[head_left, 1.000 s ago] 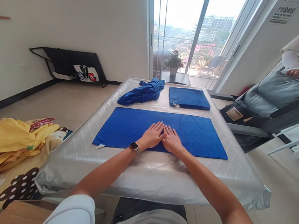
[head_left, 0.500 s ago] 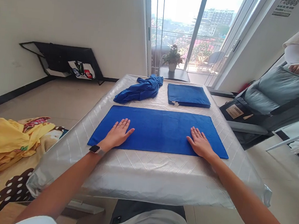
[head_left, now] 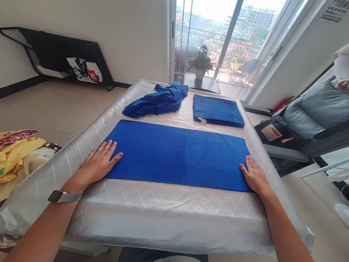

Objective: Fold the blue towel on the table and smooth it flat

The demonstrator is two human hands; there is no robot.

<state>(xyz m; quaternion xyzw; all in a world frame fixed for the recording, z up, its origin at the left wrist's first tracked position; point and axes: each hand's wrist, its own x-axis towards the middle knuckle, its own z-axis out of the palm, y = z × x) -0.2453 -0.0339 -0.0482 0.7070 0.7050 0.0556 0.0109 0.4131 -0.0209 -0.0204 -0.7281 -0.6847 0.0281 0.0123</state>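
Note:
A blue towel (head_left: 178, 156) lies spread flat, its long side across the table in front of me. My left hand (head_left: 99, 161) rests open with its palm down over the towel's left edge, a watch on that wrist. At the opposite end, my right hand (head_left: 255, 174) lies open on the right edge, fingers stretched forward. Behind the towel, a folded stack of blue towels (head_left: 219, 110) sits on the right, a small white tag at its front. To its left is a crumpled blue towel (head_left: 157, 100).
A silvery quilted cover (head_left: 166, 216) drapes the table. Yellow cloth (head_left: 1, 163) is heaped at the left. On the right, another person's hand (head_left: 347, 85) rests on a grey cushioned chair (head_left: 327, 108). A potted plant (head_left: 201, 63) stands on a chair beyond the table.
Both my hands have moved outward along the towel, the left to its left edge and the right to its right edge. The view has shifted slightly.

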